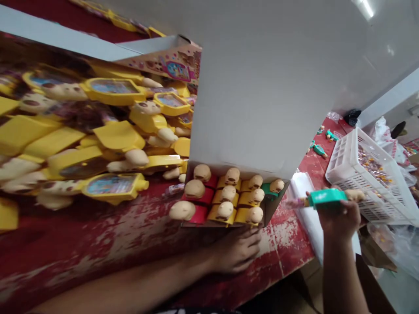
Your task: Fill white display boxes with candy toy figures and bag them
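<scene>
A green toy with a cream animal head point(328, 197) is held level in my right hand point(340, 220), to the right of the box. My left hand point(240, 249) lies on the table with its fingers extended, its tips at the front lower edge of the open box point(242, 109). In that box stand rows of toys, heads up: red ones point(199, 213) on the left, yellow ones point(225, 198) in the middle, and a green one point(271, 189) at the back right. The box's tall white lid flap rises behind them.
Many yellow toys point(114, 185) lie heaped on the worn red table point(131, 253) at left, beside a printed box panel point(181, 65). At right stands a white plastic basket point(343, 161) of small wrapped pieces. Loose green toys point(319, 149) lie near it, with white sheets point(306, 209) in front.
</scene>
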Demonstrator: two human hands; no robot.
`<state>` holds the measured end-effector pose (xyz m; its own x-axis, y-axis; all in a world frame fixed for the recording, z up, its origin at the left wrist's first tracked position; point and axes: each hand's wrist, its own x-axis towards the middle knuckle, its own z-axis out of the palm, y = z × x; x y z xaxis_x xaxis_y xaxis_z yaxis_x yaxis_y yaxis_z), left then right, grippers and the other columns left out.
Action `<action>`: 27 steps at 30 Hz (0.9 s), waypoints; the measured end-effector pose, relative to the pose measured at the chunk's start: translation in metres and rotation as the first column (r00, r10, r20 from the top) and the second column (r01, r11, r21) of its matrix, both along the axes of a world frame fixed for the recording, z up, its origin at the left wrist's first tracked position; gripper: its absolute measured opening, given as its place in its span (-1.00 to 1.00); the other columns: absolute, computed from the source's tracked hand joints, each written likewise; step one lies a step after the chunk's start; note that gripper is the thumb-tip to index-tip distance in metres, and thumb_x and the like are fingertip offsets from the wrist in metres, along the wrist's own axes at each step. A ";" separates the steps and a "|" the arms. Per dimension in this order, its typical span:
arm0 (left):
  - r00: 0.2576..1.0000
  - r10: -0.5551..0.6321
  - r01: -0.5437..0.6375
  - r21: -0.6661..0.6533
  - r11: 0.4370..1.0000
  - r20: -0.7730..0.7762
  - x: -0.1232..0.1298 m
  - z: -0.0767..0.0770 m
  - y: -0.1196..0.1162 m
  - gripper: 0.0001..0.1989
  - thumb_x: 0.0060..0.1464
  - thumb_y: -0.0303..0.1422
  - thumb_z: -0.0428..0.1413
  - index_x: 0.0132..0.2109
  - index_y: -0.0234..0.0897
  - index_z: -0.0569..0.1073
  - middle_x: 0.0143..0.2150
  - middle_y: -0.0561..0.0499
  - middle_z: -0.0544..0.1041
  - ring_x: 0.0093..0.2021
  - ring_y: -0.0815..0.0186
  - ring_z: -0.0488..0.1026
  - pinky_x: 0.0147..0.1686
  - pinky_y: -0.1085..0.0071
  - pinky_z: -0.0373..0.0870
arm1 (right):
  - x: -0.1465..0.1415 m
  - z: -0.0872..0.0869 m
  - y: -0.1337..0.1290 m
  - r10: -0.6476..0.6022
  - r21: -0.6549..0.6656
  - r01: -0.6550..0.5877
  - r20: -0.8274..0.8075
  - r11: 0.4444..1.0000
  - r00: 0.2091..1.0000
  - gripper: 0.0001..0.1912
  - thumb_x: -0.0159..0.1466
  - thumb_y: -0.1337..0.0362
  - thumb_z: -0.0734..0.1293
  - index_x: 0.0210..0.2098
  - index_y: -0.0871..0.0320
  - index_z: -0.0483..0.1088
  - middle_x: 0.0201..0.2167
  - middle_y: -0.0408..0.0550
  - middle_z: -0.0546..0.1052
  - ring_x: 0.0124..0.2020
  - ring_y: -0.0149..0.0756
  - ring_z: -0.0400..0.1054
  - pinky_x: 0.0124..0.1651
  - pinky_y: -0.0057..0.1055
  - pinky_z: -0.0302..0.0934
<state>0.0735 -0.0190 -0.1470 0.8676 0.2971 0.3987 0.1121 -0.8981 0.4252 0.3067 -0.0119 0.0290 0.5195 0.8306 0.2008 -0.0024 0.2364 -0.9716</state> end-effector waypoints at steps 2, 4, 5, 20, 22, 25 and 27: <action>1.000 -0.001 0.001 0.015 1.000 0.016 0.001 0.000 0.000 -0.89 0.16 -0.33 0.01 -0.23 -0.24 0.38 -0.10 -0.06 0.46 0.11 0.16 0.31 0.24 0.26 0.17 | -0.023 -0.012 -0.013 -0.050 0.093 0.057 -0.085 0.994 0.995 -0.82 0.09 0.16 0.22 -0.55 0.09 0.17 -0.56 -0.22 0.20 -0.54 -0.42 0.25 -0.43 -0.36 0.34; 0.999 -0.002 0.000 0.036 0.999 0.044 0.001 0.000 0.001 -0.90 0.16 -0.34 0.00 -0.24 -0.24 0.37 -0.11 -0.05 0.46 0.12 0.17 0.30 0.26 0.24 0.13 | -0.048 -0.030 -0.019 -0.170 0.252 0.169 -0.018 0.953 0.985 -0.87 0.17 0.24 0.19 -0.49 0.08 0.17 -0.57 -0.25 0.19 -0.57 -0.44 0.21 -0.46 -0.40 0.29; 0.998 -0.004 0.001 0.048 0.999 0.061 0.002 -0.001 0.001 -0.91 0.16 -0.34 0.00 -0.24 -0.24 0.37 -0.11 -0.05 0.45 0.14 0.16 0.28 0.27 0.23 0.11 | -0.060 -0.041 -0.019 -0.252 0.354 0.223 0.038 0.908 0.967 -0.93 0.19 0.30 0.19 -0.42 0.07 0.17 -0.57 -0.26 0.22 -0.58 -0.43 0.21 -0.48 -0.41 0.28; 0.995 0.033 -0.040 0.078 0.996 0.092 0.011 -0.024 0.002 -0.77 0.15 -0.26 -0.01 -0.13 -0.31 0.37 0.03 -0.16 0.42 0.17 0.05 0.22 0.23 0.12 0.12 | -0.106 -0.080 -0.004 -0.509 0.522 0.187 0.585 0.832 0.632 -0.78 0.18 0.50 0.26 -0.35 0.11 0.13 -0.54 -0.30 0.18 -0.58 -0.50 0.17 -0.51 -0.51 0.19; 0.996 0.032 -0.037 0.067 0.997 0.084 0.011 -0.022 0.002 -0.77 0.14 -0.27 0.00 -0.11 -0.30 0.37 0.04 -0.16 0.42 0.16 0.06 0.23 0.21 0.12 0.15 | -0.109 -0.079 0.005 -0.510 0.495 0.203 0.630 0.845 0.586 -0.81 0.19 0.46 0.27 -0.34 0.11 0.14 -0.49 -0.25 0.24 -0.52 -0.46 0.20 -0.43 -0.46 0.22; 0.998 0.031 -0.033 0.025 0.999 0.062 0.011 -0.019 0.002 -0.74 0.15 -0.27 0.00 -0.05 -0.27 0.37 0.04 -0.15 0.42 0.11 0.08 0.28 0.18 0.12 0.20 | -0.117 -0.085 0.016 -0.504 0.470 0.200 0.713 0.860 0.489 -0.86 0.22 0.39 0.26 -0.31 0.11 0.15 -0.33 -0.11 0.29 -0.24 -0.30 0.30 -0.14 -0.21 0.27; 0.998 0.032 -0.032 0.008 0.999 0.056 0.010 -0.018 0.001 -0.72 0.15 -0.27 0.00 -0.02 -0.26 0.36 0.07 -0.15 0.41 0.12 0.08 0.29 0.17 0.11 0.21 | -0.117 -0.093 0.018 -0.453 0.422 0.178 0.758 0.889 0.469 -0.88 0.26 0.33 0.25 -0.24 0.11 0.16 -0.19 -0.01 0.30 -0.03 -0.18 0.26 0.06 -0.02 0.16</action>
